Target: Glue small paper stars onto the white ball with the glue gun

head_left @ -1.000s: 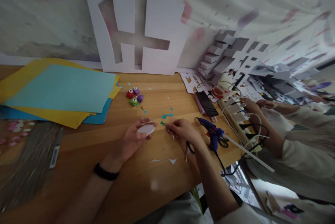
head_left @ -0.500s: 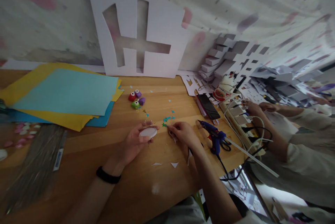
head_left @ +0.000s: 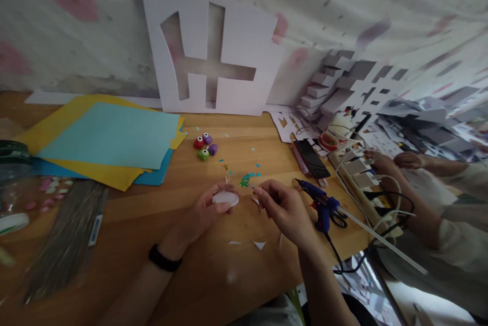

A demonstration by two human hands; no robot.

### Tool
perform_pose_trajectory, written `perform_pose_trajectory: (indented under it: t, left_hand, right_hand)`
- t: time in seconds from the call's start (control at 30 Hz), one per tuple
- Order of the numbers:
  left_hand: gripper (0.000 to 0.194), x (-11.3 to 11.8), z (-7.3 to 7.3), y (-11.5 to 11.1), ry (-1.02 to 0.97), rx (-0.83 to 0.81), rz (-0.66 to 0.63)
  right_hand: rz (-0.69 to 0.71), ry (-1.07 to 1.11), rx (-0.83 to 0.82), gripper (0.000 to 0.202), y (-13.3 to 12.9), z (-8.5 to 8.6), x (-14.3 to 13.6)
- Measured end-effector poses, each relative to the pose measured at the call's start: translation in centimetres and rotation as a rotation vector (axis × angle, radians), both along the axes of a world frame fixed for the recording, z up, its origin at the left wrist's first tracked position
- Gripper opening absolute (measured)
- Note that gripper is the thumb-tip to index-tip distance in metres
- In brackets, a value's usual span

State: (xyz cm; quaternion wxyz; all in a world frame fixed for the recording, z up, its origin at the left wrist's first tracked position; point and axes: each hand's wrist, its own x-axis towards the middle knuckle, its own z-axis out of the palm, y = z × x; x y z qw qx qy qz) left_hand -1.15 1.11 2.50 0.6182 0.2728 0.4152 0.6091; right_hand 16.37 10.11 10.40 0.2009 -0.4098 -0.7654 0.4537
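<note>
My left hand [head_left: 204, 212] is closed round the edge of a white oval disc [head_left: 225, 198], thumb on its near side. To the right of the disc, my right hand [head_left: 284, 206] pinches a thin stick-like piece whose far end meets a small green star-shaped cutout [head_left: 244, 181]. Whether the star is fixed to that piece I cannot tell. Several tiny blue cutouts [head_left: 258, 166] lie just beyond on the wooden table [head_left: 198, 270]. White paper scraps [head_left: 260, 245] lie on the near side of the hands.
Red, green and purple eyed beads [head_left: 204, 154] sit farther back. Coloured paper sheets [head_left: 110, 135] and a bundle of thin wires [head_left: 66, 234] lie left. A blue glue gun [head_left: 322, 203], phone [head_left: 311, 158] and power strip [head_left: 362, 188] stand right, beside another person's hands [head_left: 383, 163].
My right hand has lifted and turned, with the thin piece now showing between its fingertips and the green star. The left hand still holds the disc. The view has shifted slightly left.
</note>
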Motion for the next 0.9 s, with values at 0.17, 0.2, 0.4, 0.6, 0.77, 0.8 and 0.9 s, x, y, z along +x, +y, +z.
perform_pose_trajectory:
  t: [0.17, 0.2, 0.4, 0.6, 0.77, 0.8, 0.9]
  left_hand:
    - [0.032, -0.1, -1.1, 0.0, 0.030, 0.042, -0.030]
    - [0.031, -0.1, -1.3, 0.0, 0.040, 0.055, -0.034]
    - [0.031, 0.0, -1.1, 0.1, 0.032, 0.099, -0.042]
    - [0.031, 0.0, -0.7, 0.1, -0.003, 0.089, -0.055]
    - [0.031, -0.1, -0.8, 0.1, 0.017, 0.088, -0.062]
    - [0.032, -0.1, -0.8, 0.1, 0.016, 0.092, -0.062]
    - [0.032, -0.1, -0.6, 0.2, 0.013, 0.102, -0.062]
  right_hand:
    - [0.030, 0.015, -0.024, 0.035, -0.7, -0.4, -0.8]
    - [0.025, 0.012, -0.022, 0.035, -0.7, -0.5, -0.9]
    - [0.016, -0.010, -0.017, 0.040, -0.8, -0.4, -1.5]
    - [0.028, -0.015, -0.032, 0.042, -1.0, 0.0, -2.0]
    - [0.021, -0.027, 0.007, 0.043, -1.0, -0.1, -2.1]
    - [0.022, -0.028, 0.011, 0.043, -1.0, -0.1, -2.1]
    - [0.021, -0.025, 0.014, 0.042, -1.0, 0.0, -2.0]
